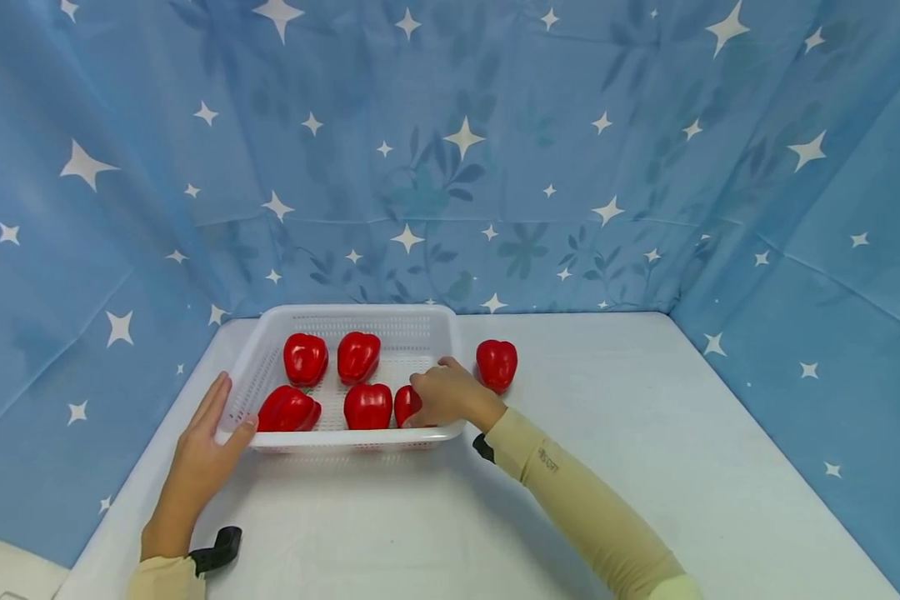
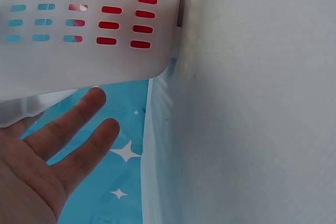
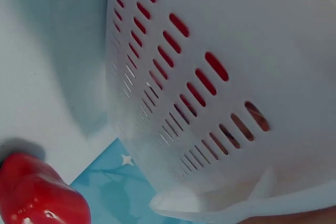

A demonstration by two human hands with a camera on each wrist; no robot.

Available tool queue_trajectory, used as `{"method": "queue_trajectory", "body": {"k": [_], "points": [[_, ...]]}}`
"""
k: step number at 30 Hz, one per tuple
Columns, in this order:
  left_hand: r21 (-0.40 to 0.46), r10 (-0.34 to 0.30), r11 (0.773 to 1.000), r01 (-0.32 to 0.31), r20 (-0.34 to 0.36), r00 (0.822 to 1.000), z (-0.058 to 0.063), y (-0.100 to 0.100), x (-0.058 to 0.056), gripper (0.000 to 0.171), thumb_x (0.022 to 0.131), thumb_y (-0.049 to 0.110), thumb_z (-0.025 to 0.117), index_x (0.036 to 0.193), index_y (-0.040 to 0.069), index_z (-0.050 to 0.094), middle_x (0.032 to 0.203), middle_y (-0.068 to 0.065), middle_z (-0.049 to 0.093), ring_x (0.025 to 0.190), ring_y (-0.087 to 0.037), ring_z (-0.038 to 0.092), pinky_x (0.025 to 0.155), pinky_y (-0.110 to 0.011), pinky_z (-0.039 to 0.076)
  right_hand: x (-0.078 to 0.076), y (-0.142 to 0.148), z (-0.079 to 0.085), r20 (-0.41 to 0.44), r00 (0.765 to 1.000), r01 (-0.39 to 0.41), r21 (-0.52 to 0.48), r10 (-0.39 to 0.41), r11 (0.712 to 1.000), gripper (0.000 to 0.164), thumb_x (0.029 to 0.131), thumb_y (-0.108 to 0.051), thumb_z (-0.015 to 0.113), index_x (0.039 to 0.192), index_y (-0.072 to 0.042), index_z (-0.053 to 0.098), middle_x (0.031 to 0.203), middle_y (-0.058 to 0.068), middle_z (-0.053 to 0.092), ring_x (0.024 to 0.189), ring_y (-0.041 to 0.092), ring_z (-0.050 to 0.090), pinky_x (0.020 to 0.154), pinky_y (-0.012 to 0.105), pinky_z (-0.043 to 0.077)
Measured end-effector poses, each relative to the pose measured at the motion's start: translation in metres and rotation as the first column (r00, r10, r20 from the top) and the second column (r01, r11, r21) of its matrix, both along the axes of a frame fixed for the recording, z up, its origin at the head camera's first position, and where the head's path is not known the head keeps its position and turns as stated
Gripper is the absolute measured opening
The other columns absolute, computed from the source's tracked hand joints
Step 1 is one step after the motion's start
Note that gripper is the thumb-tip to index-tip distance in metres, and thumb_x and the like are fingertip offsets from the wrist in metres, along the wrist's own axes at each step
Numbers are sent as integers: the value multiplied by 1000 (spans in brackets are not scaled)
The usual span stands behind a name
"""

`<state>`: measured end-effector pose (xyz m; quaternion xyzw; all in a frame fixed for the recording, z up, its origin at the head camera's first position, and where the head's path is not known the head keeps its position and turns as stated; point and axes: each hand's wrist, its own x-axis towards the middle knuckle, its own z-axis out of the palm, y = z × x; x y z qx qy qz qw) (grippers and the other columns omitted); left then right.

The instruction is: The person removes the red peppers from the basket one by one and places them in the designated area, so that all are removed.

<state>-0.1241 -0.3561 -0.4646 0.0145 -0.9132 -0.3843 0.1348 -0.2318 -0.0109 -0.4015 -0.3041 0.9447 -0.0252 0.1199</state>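
A white plastic basket with slotted walls stands on the table and contains several red bell peppers. My right hand reaches over its front right corner and holds a red bell pepper inside, partly covered by the fingers. At the front left corner my left hand lies along the outside, its fingers extended and the thumb at the rim. The left wrist view shows those fingers straight beside the basket wall. In the right wrist view the basket wall hides most of the right hand.
Another red bell pepper sits on the white table, just right of the basket; it also appears in the right wrist view's lower left corner. A blue curtain with white stars surrounds the table at the back and sides.
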Motion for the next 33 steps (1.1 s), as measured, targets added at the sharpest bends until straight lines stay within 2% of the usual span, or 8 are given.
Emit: {"method": "queue_trajectory", "body": {"k": [8, 15, 22, 29, 33], "points": [[-6, 5, 1000, -5, 24, 1000, 1, -1, -1, 85, 105, 34, 59, 173, 12, 13, 177, -21, 13, 152, -60, 25, 92, -78, 41, 1, 2, -2, -25, 998, -53, -47, 52, 997, 64, 82, -38, 93, 138, -16, 72, 119, 0, 78, 109, 18, 71, 117, 49, 44], [-9, 6, 1000, -6, 15, 1000, 1, -1, 0, 84, 105, 33, 58, 173, 10, 14, 177, -21, 14, 153, -59, 25, 93, -78, 41, 1, 10, -8, -52, 998, -48, -151, 40, 987, 62, 87, -36, 90, 143, -17, 71, 127, 0, 76, 117, 20, 69, 117, 50, 44], [-4, 9, 1000, -9, 23, 1000, -1, 0, -1, 84, 105, 33, 58, 173, 11, 14, 177, -20, 13, 153, -58, 24, 93, -78, 41, -1, 11, -10, -29, 1000, -10, -219, 4, 976, 55, 86, -36, 90, 135, -16, 76, 119, -1, 78, 110, 18, 68, 112, 46, 48], [-5, 14, 1000, -14, 8, 1000, -1, 0, -1, 83, 105, 33, 58, 173, 10, 16, 177, -20, 15, 153, -58, 25, 94, -79, 40, -3, 11, -3, 2, 1000, -7, -299, 9, 954, 49, 87, -33, 91, 130, -14, 78, 112, -1, 78, 98, 16, 67, 88, 30, 59], [-1, 12, 1000, -12, 6, 1000, 0, 0, -1, 82, 105, 32, 57, 172, 10, 16, 177, -20, 15, 154, -57, 25, 94, -79, 39, -6, 13, 2, 44, 999, 9, -359, 8, 933, 50, 87, -28, 92, 132, -11, 77, 114, 2, 78, 100, 17, 68, 84, 28, 61]]}}
